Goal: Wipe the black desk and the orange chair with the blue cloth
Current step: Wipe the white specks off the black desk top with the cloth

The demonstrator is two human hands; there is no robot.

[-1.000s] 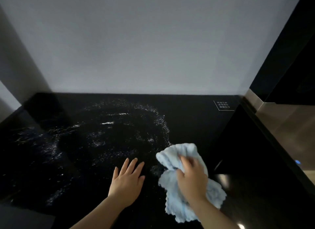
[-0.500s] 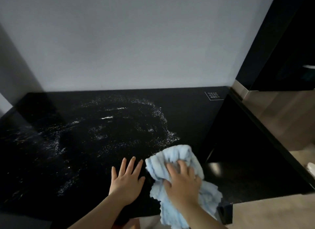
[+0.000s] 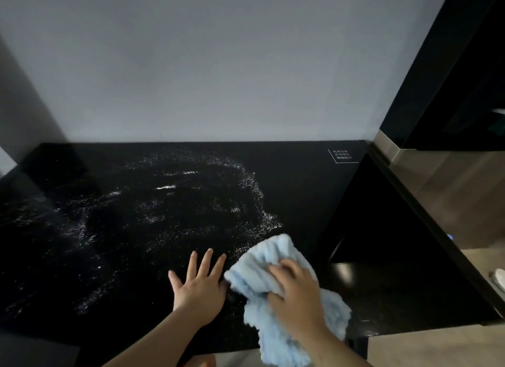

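Note:
The black desk [image 3: 136, 243] fills the lower half of the view, with white streaks and speckles arcing across its middle. A bunched light blue cloth [image 3: 262, 271] lies on the desk near the front edge, partly hanging over it. My right hand [image 3: 297, 298] grips the cloth from above, fingers curled into its folds. My left hand [image 3: 200, 282] rests flat on the desk just left of the cloth, fingers spread. A small orange patch [image 3: 203, 362] shows below the front edge; what it belongs to I cannot tell.
A grey wall [image 3: 218, 66] rises behind the desk. A small white label [image 3: 341, 155] sits at the desk's back right corner. A black panel [image 3: 437, 66] and wooden surfaces [image 3: 451, 192] stand to the right.
My right hand and the cloth slid left across the desk toward my left hand. The left hand stayed planted. The view shifted, showing more of the front edge.

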